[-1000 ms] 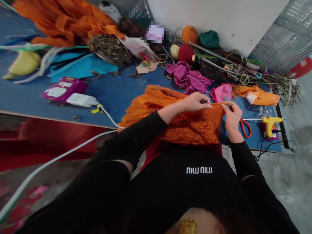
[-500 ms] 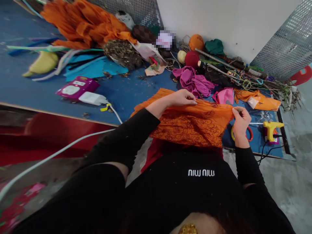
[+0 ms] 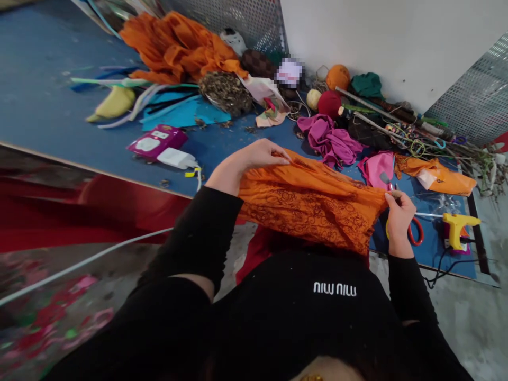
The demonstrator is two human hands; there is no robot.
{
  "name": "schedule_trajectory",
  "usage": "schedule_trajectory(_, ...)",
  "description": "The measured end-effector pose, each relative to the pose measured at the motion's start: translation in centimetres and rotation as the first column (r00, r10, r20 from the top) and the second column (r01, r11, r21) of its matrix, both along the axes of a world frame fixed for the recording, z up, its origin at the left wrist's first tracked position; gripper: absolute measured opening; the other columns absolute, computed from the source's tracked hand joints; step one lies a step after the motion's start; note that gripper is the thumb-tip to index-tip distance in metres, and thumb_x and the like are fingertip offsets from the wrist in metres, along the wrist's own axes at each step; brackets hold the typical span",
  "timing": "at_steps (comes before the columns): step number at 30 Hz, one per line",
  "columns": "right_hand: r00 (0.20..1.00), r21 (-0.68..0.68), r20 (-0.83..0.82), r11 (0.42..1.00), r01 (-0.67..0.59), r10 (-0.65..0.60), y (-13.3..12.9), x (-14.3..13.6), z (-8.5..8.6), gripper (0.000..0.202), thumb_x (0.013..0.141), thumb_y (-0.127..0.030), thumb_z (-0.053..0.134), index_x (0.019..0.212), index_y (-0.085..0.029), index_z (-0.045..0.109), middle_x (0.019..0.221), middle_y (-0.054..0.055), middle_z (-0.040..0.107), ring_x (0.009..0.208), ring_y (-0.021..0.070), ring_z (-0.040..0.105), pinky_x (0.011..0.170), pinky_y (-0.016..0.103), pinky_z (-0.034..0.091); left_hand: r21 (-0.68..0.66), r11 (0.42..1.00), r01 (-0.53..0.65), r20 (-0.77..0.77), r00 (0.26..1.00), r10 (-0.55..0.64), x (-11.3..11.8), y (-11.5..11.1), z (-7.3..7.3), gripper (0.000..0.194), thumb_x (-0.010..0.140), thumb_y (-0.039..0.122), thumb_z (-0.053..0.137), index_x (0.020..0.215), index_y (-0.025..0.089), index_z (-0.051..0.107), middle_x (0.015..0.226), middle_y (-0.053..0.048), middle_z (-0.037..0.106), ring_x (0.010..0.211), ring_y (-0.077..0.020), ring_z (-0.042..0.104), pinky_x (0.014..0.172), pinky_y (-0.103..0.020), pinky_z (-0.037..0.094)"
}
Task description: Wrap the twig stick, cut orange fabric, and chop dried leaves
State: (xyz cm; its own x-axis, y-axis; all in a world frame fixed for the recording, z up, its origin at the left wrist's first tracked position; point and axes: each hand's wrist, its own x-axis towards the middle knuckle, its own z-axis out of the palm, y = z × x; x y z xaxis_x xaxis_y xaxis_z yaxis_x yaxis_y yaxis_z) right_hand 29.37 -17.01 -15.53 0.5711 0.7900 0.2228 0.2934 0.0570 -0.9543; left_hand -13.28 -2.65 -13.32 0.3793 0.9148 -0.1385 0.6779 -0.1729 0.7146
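Note:
A piece of orange cloth (image 3: 317,211) with dark scroll patterns stretches between my two hands, over the table's front edge and close to my body. My left hand (image 3: 257,157) pinches its upper edge toward the left end. At the right corner, my right hand (image 3: 400,210) grips the cloth between thumb and fingers. Scissors with a red and yellow handle (image 3: 416,231) lie on the table, partly behind my right hand. Just beyond the cloth are a pink cloth (image 3: 378,168) and a crumpled magenta cloth (image 3: 332,138).
A yellow glue gun (image 3: 458,226) lies at the right edge of the blue table (image 3: 51,106). A purple power strip (image 3: 159,142) with a white plug sits at left. Behind are a heap of orange fabric (image 3: 178,47), a yellow banana-shaped piece (image 3: 115,103), balls and sticks.
My left hand has slid leftward along the cloth's upper edge, so my hands are farther apart. The right hand still holds its corner. The view has turned left.

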Motion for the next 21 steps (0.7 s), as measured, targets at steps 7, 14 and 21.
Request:
schedule_trajectory(7,1.0,0.011,-0.011,1.0,-0.005,0.005,-0.1,0.3,-0.3,0.02,0.07,-0.035,0.081,0.079,-0.019,0.076,0.077,-0.001,0.072,0.077,0.0166,0.061,0.083,0.033,0.051,0.051,0.987,-0.152,0.234,0.963,0.136,1.3,-0.9,-0.9,0.042,0.076,0.041,0.074,0.107,0.017,0.089,0.106,-0.01,0.085,0.103,-0.0302,0.078,0.096,-0.035,0.06)
schedule_trajectory(14,1.0,-0.002,0.003,1.0,0.008,-0.008,-0.3,0.3,0.0,0.023,0.069,-0.038,0.08,0.08,-0.019,0.076,0.076,-0.001,0.071,0.075,0.0161,0.061,0.079,0.032,0.052,-0.118,0.977,-0.176,0.422,0.882,0.21,1.4,-2.0,-0.6,0.048,0.071,0.053,0.086,0.105,0.019,0.089,0.107,-0.011,0.085,0.101,-0.0283,0.078,0.092,-0.034,0.061)
schedule_trajectory(21,0.999,0.001,-0.046,1.0,0.018,-0.018,-0.3,0.2,0.0,0.024,0.066,-0.036,0.082,0.08,-0.018,0.076,0.075,-0.001,0.07,0.075,0.0154,0.06,0.078,0.032,0.051,0.006,0.947,-0.321,0.382,0.876,0.295,2.0,-1.8,-1.4,0.05,0.069,0.047,0.088,0.108,0.015,0.089,0.092,-0.011,0.083,0.08,-0.0231,0.075,0.077,-0.033,0.06)
